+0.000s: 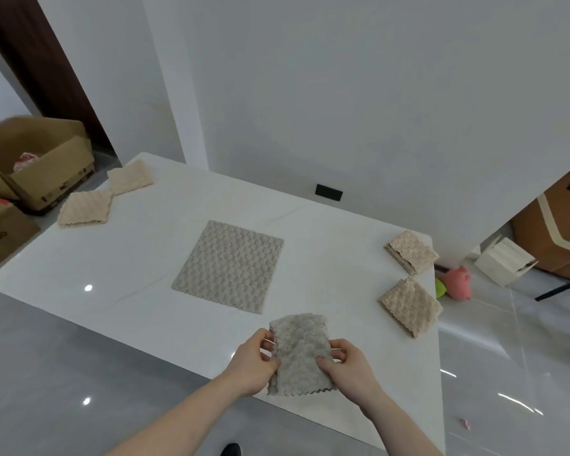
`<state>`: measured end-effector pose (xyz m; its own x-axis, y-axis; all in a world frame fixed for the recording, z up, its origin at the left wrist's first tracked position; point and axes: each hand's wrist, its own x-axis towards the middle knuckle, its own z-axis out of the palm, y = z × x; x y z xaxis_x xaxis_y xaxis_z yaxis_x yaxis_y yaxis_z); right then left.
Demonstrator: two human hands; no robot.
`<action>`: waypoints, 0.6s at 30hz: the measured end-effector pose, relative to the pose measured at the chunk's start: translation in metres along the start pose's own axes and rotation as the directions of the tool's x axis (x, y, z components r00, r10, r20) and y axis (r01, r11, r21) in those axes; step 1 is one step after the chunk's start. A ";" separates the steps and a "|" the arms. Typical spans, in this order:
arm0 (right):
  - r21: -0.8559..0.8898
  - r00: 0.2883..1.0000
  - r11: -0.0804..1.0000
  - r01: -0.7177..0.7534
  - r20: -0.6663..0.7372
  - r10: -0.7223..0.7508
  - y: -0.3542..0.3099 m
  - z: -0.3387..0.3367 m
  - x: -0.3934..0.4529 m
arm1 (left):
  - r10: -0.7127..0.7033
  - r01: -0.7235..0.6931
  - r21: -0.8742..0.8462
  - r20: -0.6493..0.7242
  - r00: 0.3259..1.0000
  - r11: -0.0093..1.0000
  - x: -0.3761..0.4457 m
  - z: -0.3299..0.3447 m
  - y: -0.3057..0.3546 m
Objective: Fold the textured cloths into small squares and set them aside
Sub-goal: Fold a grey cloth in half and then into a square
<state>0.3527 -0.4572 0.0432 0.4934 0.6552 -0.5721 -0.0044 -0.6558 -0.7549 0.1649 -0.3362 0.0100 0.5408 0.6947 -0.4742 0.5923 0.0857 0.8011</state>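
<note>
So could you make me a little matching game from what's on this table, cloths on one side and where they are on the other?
Things:
1. grey cloth in the hands
2. flat grey cloth
3. two beige squares by the cardboard box
4. two beige folded cloths

Places:
A. right edge of the table
B. middle of the table, spread open
C. far left corner
D. near edge, held by both hands

Pairs: 1-D, 2-B, 3-C, 4-A

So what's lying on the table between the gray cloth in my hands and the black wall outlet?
One unfolded gray cloth lies flat mid-table, between the held gray cloth and the outlet, in the head view.
</note>
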 end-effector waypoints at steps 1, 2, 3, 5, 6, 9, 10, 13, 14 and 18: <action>-0.012 1.000 1.000 0.002 0.014 -0.002 0.006 -0.010 0.004 | -0.010 0.010 -0.002 0.003 1.000 1.000 0.001 0.012 0.002; -0.023 0.999 1.000 0.006 0.031 -0.005 0.012 -0.021 0.007 | -0.019 0.019 -0.007 -0.001 1.000 1.000 0.002 0.025 0.005; -0.034 0.999 0.999 0.012 0.049 -0.010 0.018 -0.033 0.011 | -0.029 0.029 -0.014 -0.009 1.000 0.999 0.003 0.039 0.009; -0.073 0.996 0.997 0.022 0.089 -0.015 0.031 -0.060 0.019 | -0.065 0.063 -0.041 -0.037 0.997 0.997 0.003 0.068 0.019; -0.093 0.994 0.995 0.025 0.108 -0.015 0.038 -0.074 0.022 | -0.087 0.084 -0.061 -0.054 0.995 0.995 0.001 0.084 0.024; -0.120 0.989 0.992 0.028 0.146 -0.010 0.057 -0.113 0.029 | -0.143 0.133 -0.121 -0.077 0.987 0.984 -0.004 0.130 0.037; -0.134 0.987 0.990 0.030 0.159 -0.008 0.063 -0.124 0.030 | -0.155 0.144 -0.139 -0.076 0.985 0.980 -0.006 0.143 0.041; -0.188 0.981 0.981 0.037 0.192 0.000 0.075 -0.152 0.036 | -0.165 0.158 -0.165 -0.030 0.986 0.974 -0.012 0.177 0.053; -0.204 0.980 0.978 0.035 0.198 0.006 0.078 -0.158 0.037 | -0.159 0.155 -0.173 -0.008 0.987 0.973 -0.014 0.184 0.056; -0.233 0.981 0.972 0.021 0.194 0.025 0.090 -0.170 0.041 | -0.131 0.138 -0.153 0.055 0.990 0.979 -0.018 0.201 0.063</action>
<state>0.5204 -0.5526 0.0062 0.3150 0.6986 -0.6424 0.2084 -0.7113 -0.6713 0.3131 -0.4868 -0.0043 0.4906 0.6372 -0.5943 0.5628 0.2890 0.7744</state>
